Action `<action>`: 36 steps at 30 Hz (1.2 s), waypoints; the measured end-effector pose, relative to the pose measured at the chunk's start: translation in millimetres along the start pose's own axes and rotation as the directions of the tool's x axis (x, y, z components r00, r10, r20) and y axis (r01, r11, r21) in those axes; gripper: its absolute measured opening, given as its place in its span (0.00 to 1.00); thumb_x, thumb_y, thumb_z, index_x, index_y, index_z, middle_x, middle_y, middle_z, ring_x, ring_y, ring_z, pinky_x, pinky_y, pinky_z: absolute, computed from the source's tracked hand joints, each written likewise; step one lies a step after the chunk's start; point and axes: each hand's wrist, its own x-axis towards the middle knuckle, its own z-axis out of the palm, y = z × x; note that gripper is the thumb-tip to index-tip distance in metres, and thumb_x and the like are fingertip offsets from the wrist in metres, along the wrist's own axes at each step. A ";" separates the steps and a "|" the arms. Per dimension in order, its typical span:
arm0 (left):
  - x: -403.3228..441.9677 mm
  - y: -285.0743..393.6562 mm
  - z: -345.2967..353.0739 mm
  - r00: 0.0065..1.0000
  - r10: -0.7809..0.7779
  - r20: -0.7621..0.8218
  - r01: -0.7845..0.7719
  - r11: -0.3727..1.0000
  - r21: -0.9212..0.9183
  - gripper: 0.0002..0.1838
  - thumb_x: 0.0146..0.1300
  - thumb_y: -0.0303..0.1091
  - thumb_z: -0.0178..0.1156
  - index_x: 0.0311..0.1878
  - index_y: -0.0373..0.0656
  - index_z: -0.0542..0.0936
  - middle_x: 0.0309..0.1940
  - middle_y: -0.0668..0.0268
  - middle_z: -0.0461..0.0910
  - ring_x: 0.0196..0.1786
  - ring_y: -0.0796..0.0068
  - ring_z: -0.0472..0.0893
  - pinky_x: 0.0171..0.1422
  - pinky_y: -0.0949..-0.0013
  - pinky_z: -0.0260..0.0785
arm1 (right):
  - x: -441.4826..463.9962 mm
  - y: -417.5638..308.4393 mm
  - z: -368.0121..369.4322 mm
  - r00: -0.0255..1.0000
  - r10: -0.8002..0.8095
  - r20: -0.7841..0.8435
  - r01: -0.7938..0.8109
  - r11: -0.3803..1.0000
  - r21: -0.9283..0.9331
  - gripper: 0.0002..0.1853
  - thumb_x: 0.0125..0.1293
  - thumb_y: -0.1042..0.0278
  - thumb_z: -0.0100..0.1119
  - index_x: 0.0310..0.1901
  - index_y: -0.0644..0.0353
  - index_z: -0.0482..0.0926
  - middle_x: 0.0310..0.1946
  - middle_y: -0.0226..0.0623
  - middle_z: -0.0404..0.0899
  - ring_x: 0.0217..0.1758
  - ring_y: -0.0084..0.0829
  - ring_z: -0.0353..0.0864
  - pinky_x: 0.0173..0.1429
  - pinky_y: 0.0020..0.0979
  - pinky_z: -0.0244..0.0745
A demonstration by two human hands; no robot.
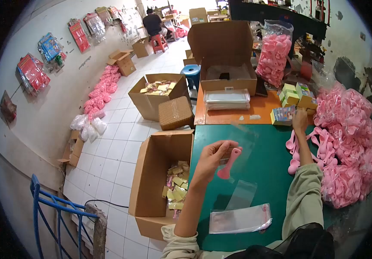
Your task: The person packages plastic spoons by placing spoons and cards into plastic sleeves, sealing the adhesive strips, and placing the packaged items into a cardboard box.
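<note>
My left hand (214, 159) is pinched on a clear plastic bag (247, 137), held up above the green tabletop. A pink measuring spoon (226, 167) hangs at its fingers, bowl down; whether it lies inside the bag or in front of it I cannot tell. My right hand (299, 119) reaches to the back of the table, its fingers closed at the right end of a stack of small printed cards (282, 115). Loose pink spoons (323, 144) lie beside my right forearm. More flat clear bags (240, 219) lie near the front edge.
Large bags of pink spoons (345, 142) crowd the right side. Behind stand an open cardboard box (228, 77) and packs of clear bags (227, 100). An open carton (151, 190) with packed items adjoins the table's left. A person (152, 23) sits far back.
</note>
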 end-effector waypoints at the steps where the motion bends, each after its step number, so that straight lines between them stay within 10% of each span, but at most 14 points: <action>1: 1.0 -0.1 0.1 1.000 -0.016 0.024 0.016 1.000 0.002 0.17 0.71 0.40 0.48 0.48 0.36 0.77 0.41 0.61 0.82 0.43 0.76 0.81 0.48 0.73 0.73 | -1.6 -3.4 -5.5 0.999 0.001 0.043 -0.005 0.995 0.101 0.16 0.56 0.59 0.60 0.34 0.67 0.81 0.31 0.53 0.79 0.34 0.52 0.78 0.44 0.45 0.71; 4: 4.8 -7.0 0.3 0.996 -0.021 0.092 0.014 0.998 0.069 0.18 0.70 0.41 0.49 0.49 0.36 0.78 0.40 0.61 0.82 0.43 0.77 0.81 0.46 0.74 0.74 | 6.3 -25.5 -41.8 0.963 -0.013 0.268 -0.104 0.903 0.417 0.12 0.58 0.66 0.59 0.38 0.68 0.79 0.33 0.44 0.79 0.29 0.43 0.78 0.37 0.36 0.73; 6: 7.7 -14.5 -0.2 0.990 -0.017 0.139 0.003 0.995 0.098 0.18 0.70 0.42 0.49 0.49 0.37 0.78 0.40 0.62 0.82 0.42 0.77 0.81 0.46 0.74 0.74 | -1.8 -83.3 -124.6 0.839 -0.055 0.542 -0.475 0.414 0.777 0.10 0.62 0.69 0.57 0.41 0.65 0.78 0.31 0.34 0.79 0.26 0.27 0.77 0.30 0.26 0.72; 8: 9.7 -20.5 1.0 0.979 -0.027 0.200 0.007 0.995 0.101 0.18 0.70 0.42 0.50 0.49 0.36 0.78 0.39 0.61 0.82 0.42 0.77 0.81 0.47 0.74 0.74 | -20.6 -122.4 -186.5 0.821 -0.152 0.551 -0.510 0.239 0.826 0.07 0.64 0.71 0.54 0.41 0.63 0.77 0.29 0.27 0.77 0.27 0.16 0.73 0.27 0.20 0.69; 17: 9.9 -29.9 18.1 0.952 -0.129 0.278 0.013 0.923 0.384 0.17 0.68 0.39 0.52 0.45 0.33 0.80 0.30 0.69 0.80 0.33 0.85 0.74 0.38 0.77 0.69 | -48.7 -130.7 -255.9 0.670 -0.422 0.611 -0.277 0.622 0.733 0.06 0.58 0.77 0.58 0.36 0.67 0.73 0.21 0.34 0.74 0.22 0.20 0.73 0.27 0.23 0.68; 25: 6.2 -32.8 27.9 0.911 -0.041 0.410 -0.168 0.872 0.460 0.17 0.68 0.38 0.54 0.53 0.35 0.76 0.31 0.67 0.80 0.32 0.86 0.74 0.35 0.78 0.69 | -73.7 -136.8 -235.1 0.476 -0.730 0.490 0.103 0.600 0.794 0.10 0.61 0.67 0.57 0.34 0.67 0.73 0.30 0.46 0.74 0.36 0.47 0.76 0.40 0.39 0.70; 29: 1.1 -28.2 31.7 0.942 -0.041 0.334 -0.169 0.802 0.573 0.21 0.66 0.37 0.55 0.59 0.37 0.71 0.29 0.65 0.80 0.31 0.86 0.73 0.33 0.77 0.68 | -74.8 -143.9 -232.7 0.394 -0.791 0.468 0.005 0.511 0.859 0.11 0.61 0.66 0.56 0.34 0.67 0.75 0.30 0.48 0.75 0.36 0.51 0.75 0.40 0.39 0.70; 36: 1.9 -10.7 -5.1 0.925 -0.077 0.371 -0.129 0.857 0.499 0.22 0.64 0.35 0.59 0.59 0.41 0.70 0.34 0.63 0.82 0.38 0.82 0.78 0.38 0.76 0.71 | -73.0 -135.0 -209.6 0.558 -0.460 0.691 -0.603 0.347 0.718 0.08 0.51 0.74 0.67 0.24 0.61 0.75 0.19 0.27 0.74 0.25 0.17 0.71 0.27 0.21 0.64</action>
